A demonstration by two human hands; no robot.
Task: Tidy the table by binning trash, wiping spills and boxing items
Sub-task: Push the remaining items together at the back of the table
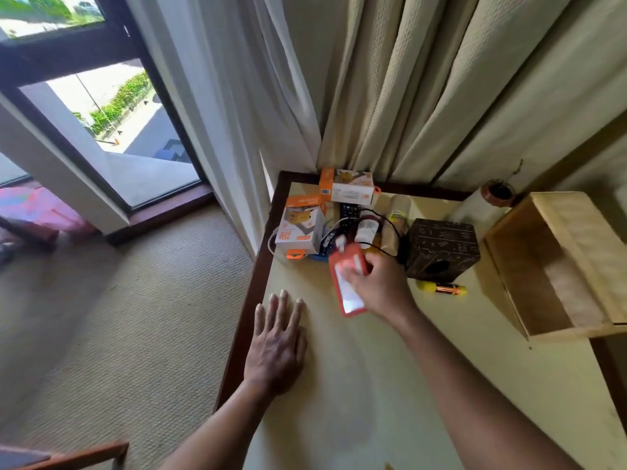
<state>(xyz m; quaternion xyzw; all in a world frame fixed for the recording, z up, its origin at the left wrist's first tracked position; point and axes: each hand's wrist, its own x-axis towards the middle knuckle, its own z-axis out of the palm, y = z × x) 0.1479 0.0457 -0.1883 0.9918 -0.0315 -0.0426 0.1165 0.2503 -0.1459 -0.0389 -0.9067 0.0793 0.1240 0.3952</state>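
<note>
Orange packet (349, 300) is off the counter (373, 385), gripped in the right hand (381, 288), fingers curled round its upper end. It hangs near the front edge of the clutter, mid-counter. The frame is motion-blurred there, so I can't tell the exact finger placement.

Left hand (278, 344) lies flat on the counter near its left edge, fingers straight, holding nothing.

Progress looks early to me:
- The wooden box (583, 232) at the right lies on its side with the opening facing the camera. The part of the inside that shows holds nothing, so nothing looks boxed so far.
- The pile in the far left corner is unsorted: two white-and-orange charger boxes (300, 228) (349, 186), remote (349, 215), white bottle (366, 228), and black and white cables (390, 222) tangled among them.
- Dark patterned box (441, 247) sits just right of the pile, with a yellow-orange marker-like stick (441, 288) loose in front of it.
- Paper roll (481, 206) lies at the far edge by the curtain, handy for wiping.

No bin is in view, and I can't make out a definite spill. By my read the packet is the first item in hand, and sorting, wiping and boxing are all left.
</note>
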